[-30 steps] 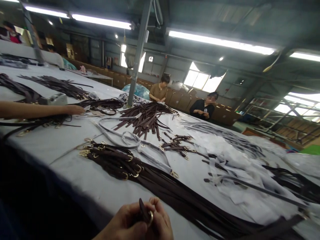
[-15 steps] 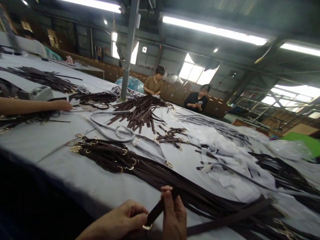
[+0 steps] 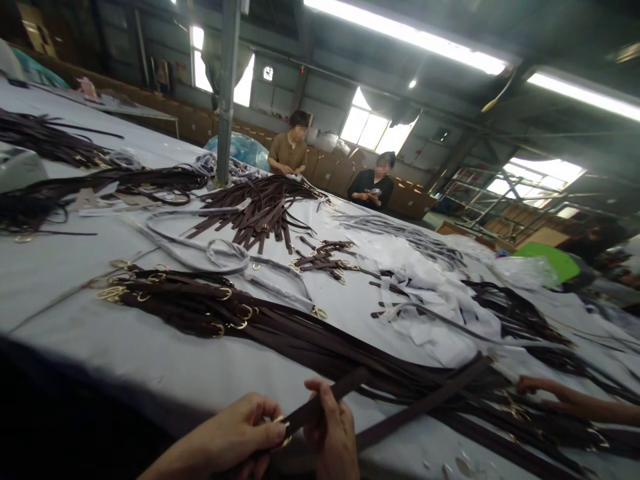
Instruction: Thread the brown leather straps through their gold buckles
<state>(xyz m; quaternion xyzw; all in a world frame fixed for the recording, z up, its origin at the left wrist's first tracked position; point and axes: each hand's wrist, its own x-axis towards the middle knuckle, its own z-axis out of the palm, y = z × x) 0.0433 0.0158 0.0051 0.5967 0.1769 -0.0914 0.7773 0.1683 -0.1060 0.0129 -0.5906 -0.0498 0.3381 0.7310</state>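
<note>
A dark brown leather strap [image 3: 298, 415] with a gold-coloured buckle [image 3: 285, 433] is held between my hands near the front of the table. My left hand [image 3: 245, 433] pinches the buckle end, thumb on top. My right hand [image 3: 333, 430] grips the strap farther up, and the free end points up and right past its fingers. Just beyond lies a bundle of similar straps [image 3: 300, 340], with gold rings and clasps gathered at its left end. A strap wrapped in clear film [image 3: 280, 275] curls behind that bundle.
A brown strap pile [image 3: 260, 210] lies beside a metal post [image 3: 227, 100]. White wrapping [image 3: 425, 287] covers the right middle. Another person's hand [image 3: 543, 388] reaches in over straps at right. Two people [image 3: 289, 150] work across the table. The table's front edge runs along lower left.
The view has swung right. Another person's arm at left is gone from view, and a hand now shows at right. The strap in my hands has tilted flatter.
</note>
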